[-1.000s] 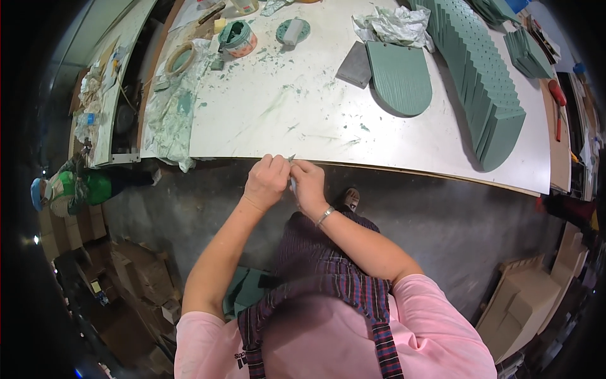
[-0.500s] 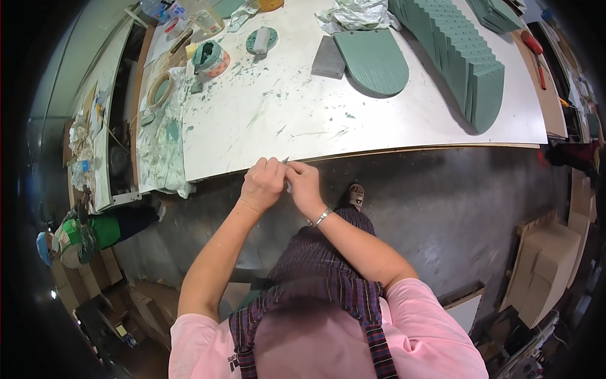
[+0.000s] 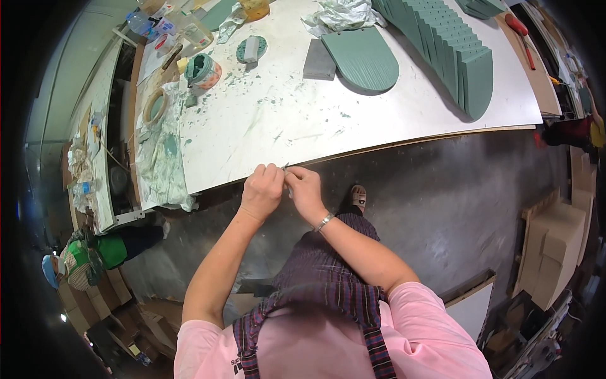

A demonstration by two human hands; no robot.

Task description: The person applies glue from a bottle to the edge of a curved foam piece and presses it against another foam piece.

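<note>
My left hand [image 3: 262, 189] and my right hand [image 3: 304, 189] meet at the near edge of the white table [image 3: 252, 126]. Both have closed fingers, pinched around a small thing that they mostly hide. Only a thin, dark pointed tip [image 3: 286, 167] shows between them, too little to name. Beyond the hands, a green panel with a rounded end [image 3: 363, 60] lies on the table, touching a flat grey block [image 3: 319, 61]. A long overlapping row of similar green panels [image 3: 476, 85] rests to the right.
At the left stand an open tub of green paste [image 3: 203, 71], a roll of tape [image 3: 155, 106], a stained plastic sheet [image 3: 165, 161] and bottles [image 3: 197, 35]. A red-handled screwdriver [image 3: 516, 25] lies far right. Another person [image 3: 95, 252] is at the left; cartons [image 3: 552, 252] stand right.
The whole view has shifted slightly, so the table things sit a little higher and further left. My hands stay together at the edge, fingers still pinched.
</note>
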